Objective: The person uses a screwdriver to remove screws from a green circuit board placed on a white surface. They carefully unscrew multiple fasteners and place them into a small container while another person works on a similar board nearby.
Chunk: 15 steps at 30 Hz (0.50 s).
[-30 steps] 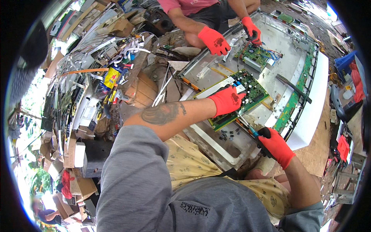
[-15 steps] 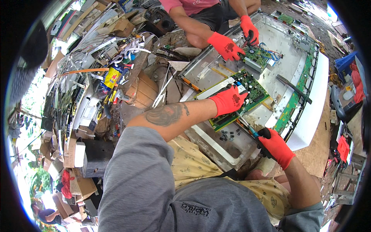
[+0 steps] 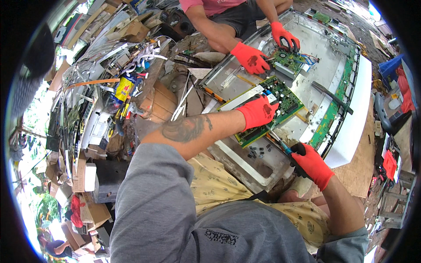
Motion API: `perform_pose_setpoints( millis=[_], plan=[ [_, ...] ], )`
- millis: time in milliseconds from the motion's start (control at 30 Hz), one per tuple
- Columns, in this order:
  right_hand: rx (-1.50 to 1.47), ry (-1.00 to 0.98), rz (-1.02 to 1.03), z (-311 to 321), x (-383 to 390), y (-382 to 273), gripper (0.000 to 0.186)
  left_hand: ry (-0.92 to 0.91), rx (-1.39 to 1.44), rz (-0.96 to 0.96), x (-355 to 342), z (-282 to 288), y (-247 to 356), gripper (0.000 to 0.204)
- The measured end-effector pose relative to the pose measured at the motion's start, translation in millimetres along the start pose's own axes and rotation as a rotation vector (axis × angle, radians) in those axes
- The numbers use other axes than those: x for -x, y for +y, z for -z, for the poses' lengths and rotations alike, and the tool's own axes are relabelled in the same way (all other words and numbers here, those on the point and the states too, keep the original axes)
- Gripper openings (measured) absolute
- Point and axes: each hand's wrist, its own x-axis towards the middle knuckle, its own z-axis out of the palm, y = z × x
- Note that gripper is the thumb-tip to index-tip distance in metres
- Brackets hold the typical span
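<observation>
My left hand (image 3: 259, 112), in a red glove, is closed on a green circuit board (image 3: 287, 105) and keeps it tilted over a large flat metal panel (image 3: 322, 76). Its fingertips are beside blue and black parts on the board. My right hand (image 3: 312, 164), in a red glove with dark fingers, grips a screwdriver (image 3: 287, 150) with a teal handle. The shaft points up and left to the board's lower edge; the exact contact of its tip is hard to make out. Several small black pieces (image 3: 254, 152) lie below the board.
Across the panel, a co-worker's red-gloved hands (image 3: 251, 58) work at a smaller green board (image 3: 287, 63) with a black-handled tool. A dark bar (image 3: 332, 97) lies on the panel. White sheet material (image 3: 355, 127) borders its right side. Scrap strips (image 3: 94, 94) and a cardboard box (image 3: 158, 103) fill the left.
My hands and the screwdriver stay nearly in place; the view shifts slightly. The co-worker's nearer hand has drawn back a little from the smaller board, and their other hand's fingers have spread on the tool.
</observation>
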Motion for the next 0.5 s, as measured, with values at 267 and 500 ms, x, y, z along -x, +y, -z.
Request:
perform_pose_setpoints(
  millis=[267,500],
  plan=[
    [0.009,-0.015,-0.037,2,1,0,0.033,-0.020,0.055,-0.043,-1,5,-5,0.044],
    [0.029,0.022,0.017,0,0,1,0.032,0.040,0.033,-0.061,4,-2,-12,0.039]
  ],
)
